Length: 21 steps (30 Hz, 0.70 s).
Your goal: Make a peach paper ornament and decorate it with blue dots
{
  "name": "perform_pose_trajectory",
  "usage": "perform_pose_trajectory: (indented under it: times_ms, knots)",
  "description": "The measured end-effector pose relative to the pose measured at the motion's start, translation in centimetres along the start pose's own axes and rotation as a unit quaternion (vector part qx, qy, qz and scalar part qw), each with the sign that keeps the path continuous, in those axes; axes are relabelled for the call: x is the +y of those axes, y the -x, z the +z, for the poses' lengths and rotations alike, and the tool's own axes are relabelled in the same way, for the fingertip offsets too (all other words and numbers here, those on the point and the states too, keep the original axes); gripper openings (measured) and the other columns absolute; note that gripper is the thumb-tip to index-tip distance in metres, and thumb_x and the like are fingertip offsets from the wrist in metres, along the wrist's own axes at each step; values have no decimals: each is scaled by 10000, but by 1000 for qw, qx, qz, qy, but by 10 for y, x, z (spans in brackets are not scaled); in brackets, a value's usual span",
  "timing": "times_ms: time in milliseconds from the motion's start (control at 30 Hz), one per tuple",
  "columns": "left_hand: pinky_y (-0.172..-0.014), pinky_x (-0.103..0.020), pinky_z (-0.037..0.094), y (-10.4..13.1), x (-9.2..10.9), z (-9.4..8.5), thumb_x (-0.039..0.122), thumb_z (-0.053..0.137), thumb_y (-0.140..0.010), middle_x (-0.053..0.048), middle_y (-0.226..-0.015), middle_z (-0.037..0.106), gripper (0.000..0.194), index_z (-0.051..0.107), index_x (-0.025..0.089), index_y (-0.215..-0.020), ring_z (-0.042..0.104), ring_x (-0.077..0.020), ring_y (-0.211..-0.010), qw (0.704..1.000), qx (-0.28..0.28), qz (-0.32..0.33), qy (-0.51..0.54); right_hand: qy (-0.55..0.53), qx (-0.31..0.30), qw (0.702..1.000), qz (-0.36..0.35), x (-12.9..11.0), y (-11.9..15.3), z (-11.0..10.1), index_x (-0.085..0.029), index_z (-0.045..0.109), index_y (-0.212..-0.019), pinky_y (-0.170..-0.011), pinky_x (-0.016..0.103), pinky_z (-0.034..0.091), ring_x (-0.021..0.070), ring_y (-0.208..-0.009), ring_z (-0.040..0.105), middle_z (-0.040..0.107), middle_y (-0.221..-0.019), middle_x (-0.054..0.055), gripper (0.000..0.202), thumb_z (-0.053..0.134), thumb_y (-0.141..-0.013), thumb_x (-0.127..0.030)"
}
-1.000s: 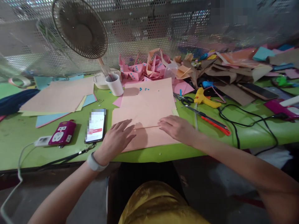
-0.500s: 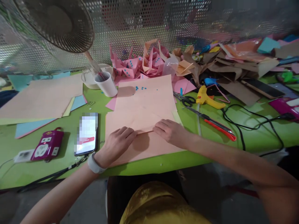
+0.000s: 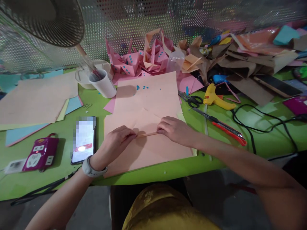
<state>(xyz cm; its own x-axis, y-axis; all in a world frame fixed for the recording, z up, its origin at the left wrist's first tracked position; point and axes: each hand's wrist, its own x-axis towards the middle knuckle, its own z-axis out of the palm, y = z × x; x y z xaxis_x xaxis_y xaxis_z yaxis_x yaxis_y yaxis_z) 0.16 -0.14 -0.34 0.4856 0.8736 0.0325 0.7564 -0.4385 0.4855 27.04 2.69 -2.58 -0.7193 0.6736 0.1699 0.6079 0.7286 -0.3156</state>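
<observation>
Both of my hands pinch the near edge of a peach paper (image 3: 146, 123), which has a narrow folded strip along that edge. My left hand (image 3: 120, 139) is closed on the strip's left end, with a grey band on the wrist. At the right end, my right hand (image 3: 171, 127) has its fingers curled on the same edge. Underneath lies a larger peach sheet (image 3: 155, 153) on the green table. Behind, another peach sheet (image 3: 148, 99) carries small blue dots near its top.
To the left are a phone (image 3: 83, 140), a purple power socket (image 3: 43, 153) and a white cup (image 3: 103, 83). On the right lie scissors (image 3: 194, 101), a yellow glue gun (image 3: 217, 99) and a red cutter (image 3: 227, 131). Folded pink papers (image 3: 134, 60) and a fan (image 3: 48, 19) stand behind.
The fingers of both hands have gone from lying over the paper's near edge to pinching it, and the edge now shows as a narrow strip. The view has shifted slightly.
</observation>
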Motion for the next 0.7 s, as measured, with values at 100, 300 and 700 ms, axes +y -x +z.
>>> perform_pose_trajectory:
  times_ms: [100,300,700]
  knots:
    - [-660,-272,475,0,-1,2,302,500,-970,-32,-866,644,196,661,191,-950,611,-155,-787,1000,0,12,-11,0,1,1000,-21,1,0,1,-122,643,-919,-735,328,451,202,-837,566,636,-913,90,222,571,-939,-331]
    - [-678,-305,511,10,3,5,177,478,-968,-62,-868,644,155,627,149,-1002,612,-182,-799,976,37,158,-146,113,80,985,-101,-6,10,1,-114,645,-862,-698,311,412,186,-791,532,632,-838,77,171,503,-956,-128]
    - [-593,-328,532,18,17,7,31,443,-916,-130,-873,685,187,616,33,-985,634,-216,-752,904,105,296,-289,200,123,958,-167,-13,23,6,-132,655,-849,-654,329,386,169,-728,507,626,-805,66,206,480,-922,-48]
